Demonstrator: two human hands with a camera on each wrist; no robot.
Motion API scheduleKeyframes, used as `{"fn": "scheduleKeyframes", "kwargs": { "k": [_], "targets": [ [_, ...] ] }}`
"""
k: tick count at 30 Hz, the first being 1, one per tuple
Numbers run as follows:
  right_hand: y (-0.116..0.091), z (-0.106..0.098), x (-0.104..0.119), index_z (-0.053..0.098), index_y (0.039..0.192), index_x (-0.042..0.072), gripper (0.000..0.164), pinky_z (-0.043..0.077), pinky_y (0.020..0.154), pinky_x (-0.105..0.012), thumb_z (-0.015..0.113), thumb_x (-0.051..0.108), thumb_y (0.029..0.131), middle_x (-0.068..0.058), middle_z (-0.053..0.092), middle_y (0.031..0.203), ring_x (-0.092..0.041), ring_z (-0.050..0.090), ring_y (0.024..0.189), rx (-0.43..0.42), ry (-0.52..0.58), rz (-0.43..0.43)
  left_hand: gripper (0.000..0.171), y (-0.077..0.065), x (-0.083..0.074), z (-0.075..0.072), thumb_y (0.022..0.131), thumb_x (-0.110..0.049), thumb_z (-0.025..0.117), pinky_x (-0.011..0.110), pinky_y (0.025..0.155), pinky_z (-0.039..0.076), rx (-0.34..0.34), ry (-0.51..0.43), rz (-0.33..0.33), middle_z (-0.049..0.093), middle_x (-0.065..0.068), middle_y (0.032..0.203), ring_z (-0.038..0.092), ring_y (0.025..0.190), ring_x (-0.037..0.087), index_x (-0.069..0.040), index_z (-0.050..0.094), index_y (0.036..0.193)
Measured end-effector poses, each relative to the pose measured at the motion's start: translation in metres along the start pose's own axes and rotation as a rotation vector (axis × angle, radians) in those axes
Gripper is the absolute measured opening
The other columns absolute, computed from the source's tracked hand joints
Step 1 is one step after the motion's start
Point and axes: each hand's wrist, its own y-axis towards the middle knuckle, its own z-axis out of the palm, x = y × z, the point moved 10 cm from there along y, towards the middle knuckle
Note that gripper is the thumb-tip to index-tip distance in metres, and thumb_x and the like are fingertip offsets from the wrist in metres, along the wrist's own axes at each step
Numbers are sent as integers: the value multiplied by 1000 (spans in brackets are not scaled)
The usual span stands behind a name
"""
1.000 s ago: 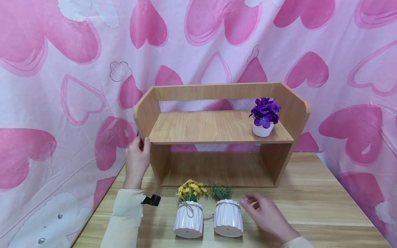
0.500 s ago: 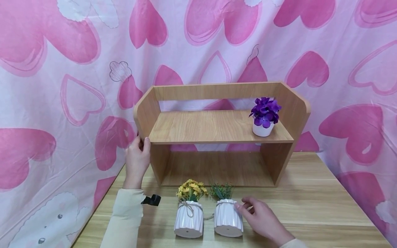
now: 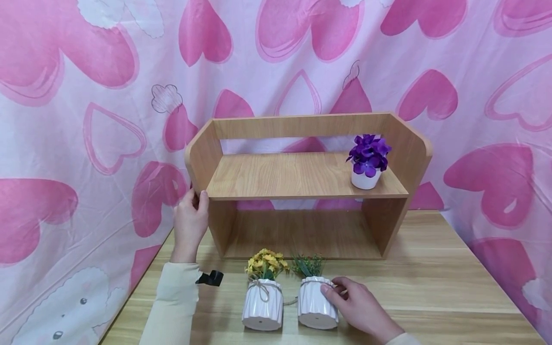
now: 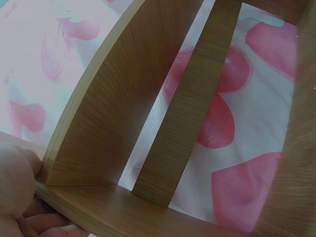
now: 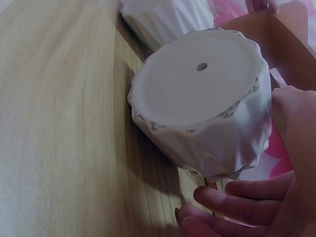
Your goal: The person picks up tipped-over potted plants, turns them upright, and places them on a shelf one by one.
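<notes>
My left hand (image 3: 191, 224) holds the left side panel of a wooden two-tier shelf (image 3: 276, 175), thumb in front and fingers behind; the left wrist view shows this hand (image 4: 19, 192) round the board's edge. By my right hand (image 3: 360, 306) is a white fluted pot (image 3: 316, 306) with a green sprig (image 3: 309, 266), lying on its side, base towards me. The thumb overlaps the pot's side, while the loosely bent fingers (image 5: 247, 197) stay just off its rim in the right wrist view. Beside it lies a matching pot (image 3: 261, 306) with yellow flowers (image 3: 266, 263) and a twine bow.
A small white pot (image 3: 365, 181) of purple flowers (image 3: 368, 155) stands at the right end of the shelf's upper board. The shelf rests on a wood-grain table (image 3: 448, 287). Behind hangs a pink heart-patterned curtain (image 3: 302, 57).
My right hand has moved left to the pot with the green sprig, and its thumb now overlaps the pot's side. The left hand and the pots have stayed where they were.
</notes>
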Motion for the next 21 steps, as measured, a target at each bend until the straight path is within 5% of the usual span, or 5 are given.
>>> {"fn": "scheduleKeyframes", "kwargs": {
  "k": [12,21],
  "targets": [
    [1,14,4,70,127,-9,65,60,86,-39,69,51,102,-5,75,101,-17,66,94,103,83,21,49,1,0,0,113,-30,53,62,103,59,3,0,-2,68,30,141,72,124,47,4,62,146],
    [3,24,-4,70,124,-8,62,57,77,-32,67,51,104,-4,74,97,-17,65,89,183,179,53,50,0,1,1,113,-31,53,61,105,58,11,-3,-10,66,29,145,70,127,47,2,61,149]
  ]
}}
